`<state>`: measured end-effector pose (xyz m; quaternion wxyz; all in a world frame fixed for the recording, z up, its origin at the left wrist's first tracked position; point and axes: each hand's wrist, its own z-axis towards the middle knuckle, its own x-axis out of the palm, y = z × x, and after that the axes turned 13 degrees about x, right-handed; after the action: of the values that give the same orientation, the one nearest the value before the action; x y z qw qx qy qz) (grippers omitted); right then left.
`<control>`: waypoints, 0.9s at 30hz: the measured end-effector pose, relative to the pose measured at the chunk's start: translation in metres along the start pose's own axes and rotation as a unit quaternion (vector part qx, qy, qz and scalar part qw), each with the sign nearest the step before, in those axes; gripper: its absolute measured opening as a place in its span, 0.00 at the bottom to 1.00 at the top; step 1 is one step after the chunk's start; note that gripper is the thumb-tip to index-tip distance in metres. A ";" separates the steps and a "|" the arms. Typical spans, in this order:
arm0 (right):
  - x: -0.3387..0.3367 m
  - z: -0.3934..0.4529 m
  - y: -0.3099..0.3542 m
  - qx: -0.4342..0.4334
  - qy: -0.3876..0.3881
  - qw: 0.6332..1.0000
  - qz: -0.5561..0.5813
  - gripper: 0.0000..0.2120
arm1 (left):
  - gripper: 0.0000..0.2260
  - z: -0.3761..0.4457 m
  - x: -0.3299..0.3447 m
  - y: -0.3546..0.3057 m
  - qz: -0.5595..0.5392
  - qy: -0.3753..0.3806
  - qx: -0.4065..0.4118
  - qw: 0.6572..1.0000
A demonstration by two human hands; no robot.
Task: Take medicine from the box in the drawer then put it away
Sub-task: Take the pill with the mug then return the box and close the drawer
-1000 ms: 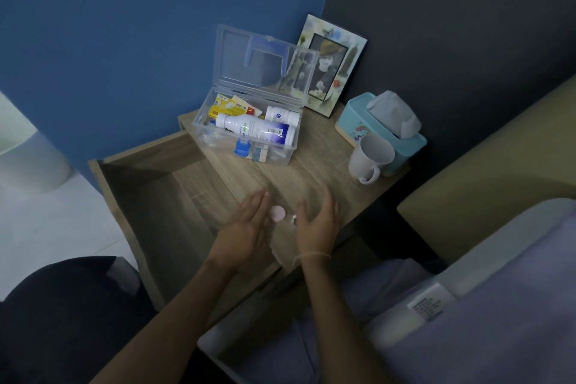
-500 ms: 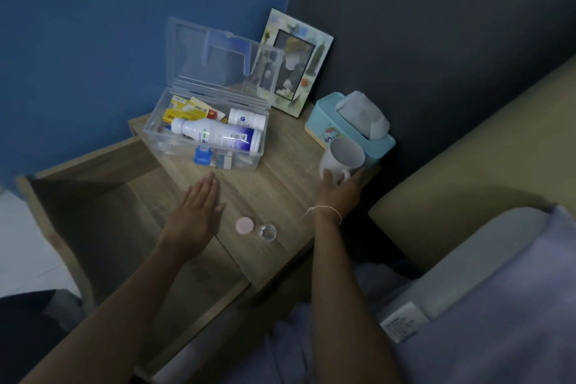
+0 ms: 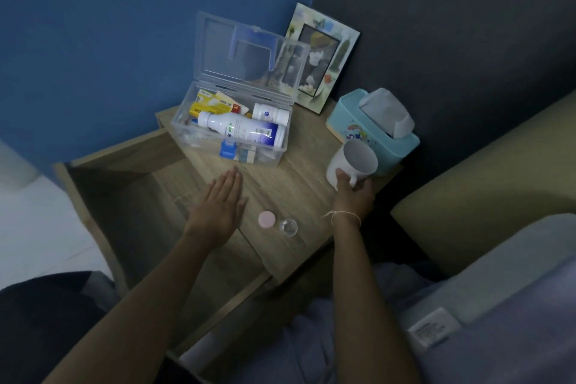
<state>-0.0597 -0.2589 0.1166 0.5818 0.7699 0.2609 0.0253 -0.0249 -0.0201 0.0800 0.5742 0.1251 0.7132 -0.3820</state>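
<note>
Pink pill (image 3: 266, 219) lies out; right hand (image 3: 353, 196) grasps the mug (image 3: 352, 165), left hand (image 3: 219, 207) flat and empty; box (image 3: 232, 131) open, not yet stowed.

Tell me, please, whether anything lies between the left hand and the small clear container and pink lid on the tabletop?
Nothing visible does. The left hand is flat and open just left of the pink lid, which lies beside the clear container, with only bare tabletop between them. The right hand is off at the white mug.
</note>
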 end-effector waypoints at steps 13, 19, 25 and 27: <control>-0.011 -0.071 -0.037 -0.059 0.119 0.990 -0.058 0.23 | 0.26 0.003 0.000 -0.001 0.006 0.014 -0.009 1.000; -0.018 -0.078 -0.042 -0.064 0.122 0.988 -0.066 0.24 | 0.26 0.003 -0.001 0.000 0.004 0.017 -0.007 1.000; -0.022 -0.090 -0.032 -0.071 0.086 0.984 -0.139 0.36 | 0.26 0.004 -0.004 0.002 -0.018 0.006 -0.003 1.000; -0.023 -0.095 -0.025 -0.100 0.067 0.979 -0.163 0.42 | 0.25 0.000 -0.010 0.004 -0.069 -0.025 -0.011 0.997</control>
<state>-0.1211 -0.1805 0.1304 0.6330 0.6518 0.4176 0.0077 -0.0194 -0.0151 0.0873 0.5653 0.0596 0.7101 -0.4155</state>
